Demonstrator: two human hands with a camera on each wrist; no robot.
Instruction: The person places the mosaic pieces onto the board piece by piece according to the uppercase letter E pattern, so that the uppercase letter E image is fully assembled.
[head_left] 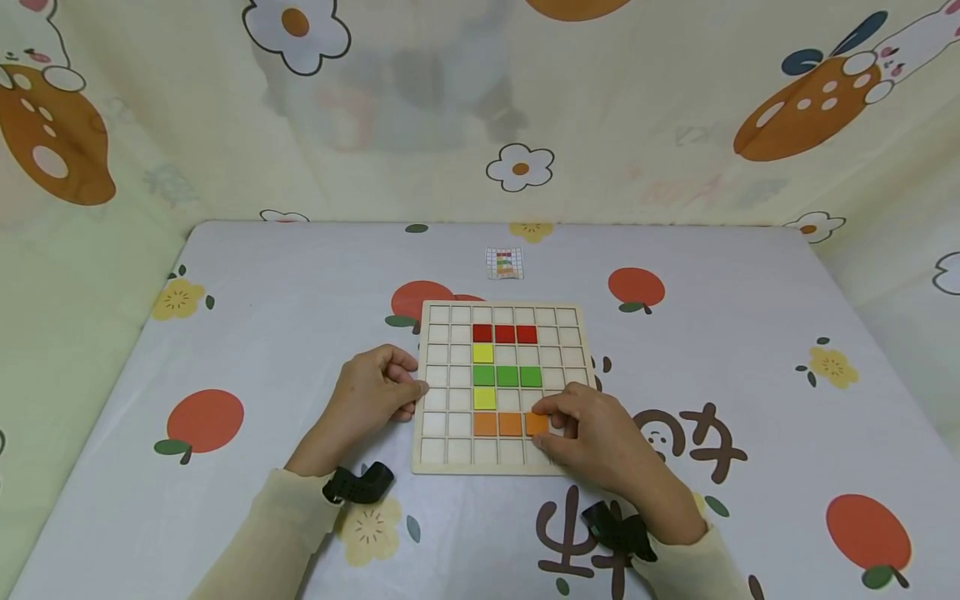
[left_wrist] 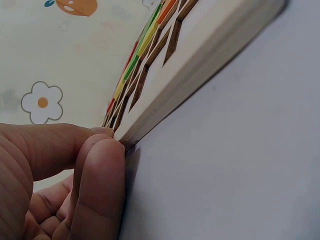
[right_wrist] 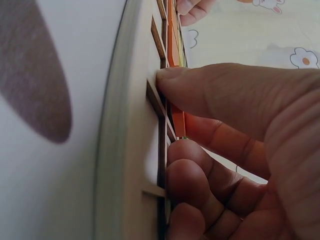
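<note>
A wooden grid board lies flat on the table. It holds three red tiles, a yellow tile, three green tiles, another yellow tile and a row of orange tiles. My left hand pinches the board's left edge with curled fingers; the left wrist view shows the thumb against the board edge. My right hand pinches the rightmost orange tile in its cell. In the right wrist view the thumb sits over the orange tile on the board.
A small pattern card lies on the table beyond the board. A printed cloth with fruit and flower motifs covers the table, and a patterned curtain hangs behind it and at both sides. Each wrist wears a black strap.
</note>
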